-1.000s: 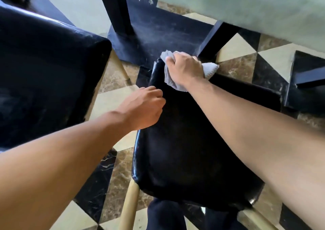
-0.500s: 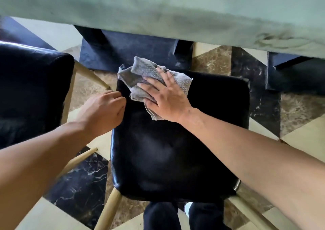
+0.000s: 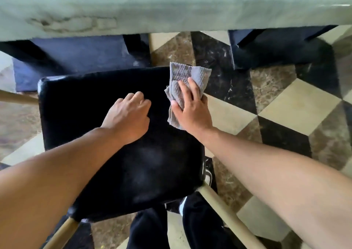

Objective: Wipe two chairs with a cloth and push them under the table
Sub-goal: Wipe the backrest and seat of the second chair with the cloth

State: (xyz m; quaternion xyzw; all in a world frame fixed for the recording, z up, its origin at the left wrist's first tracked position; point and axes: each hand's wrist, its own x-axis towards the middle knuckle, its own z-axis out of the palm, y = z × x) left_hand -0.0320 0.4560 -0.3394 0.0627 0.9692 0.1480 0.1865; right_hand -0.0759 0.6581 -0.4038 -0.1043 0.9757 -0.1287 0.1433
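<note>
A chair with a black padded seat [image 3: 85, 115] and pale wooden legs [image 3: 228, 214] stands in front of me, its far edge just short of the table [image 3: 171, 6]. My right hand [image 3: 192, 111] presses a crumpled grey cloth [image 3: 182, 73] flat on the seat's far right corner, fingers spread; part of the cloth sticks out past the seat edge. My left hand [image 3: 129, 117] rests on the middle of the seat with its fingers curled, holding nothing. No second chair seat is in view.
The pale green table top spans the upper frame. Two dark table bases [image 3: 76, 58] [image 3: 276, 46] stand under it on the chequered marble floor [image 3: 285, 105]. A wooden leg [image 3: 17, 97] pokes in at the left. My dark-trousered legs [image 3: 148, 229] stand behind the chair.
My right hand has slid the cloth from the seat's far left corner across to its far right corner. My left hand has moved from the seat's left edge onto its middle.
</note>
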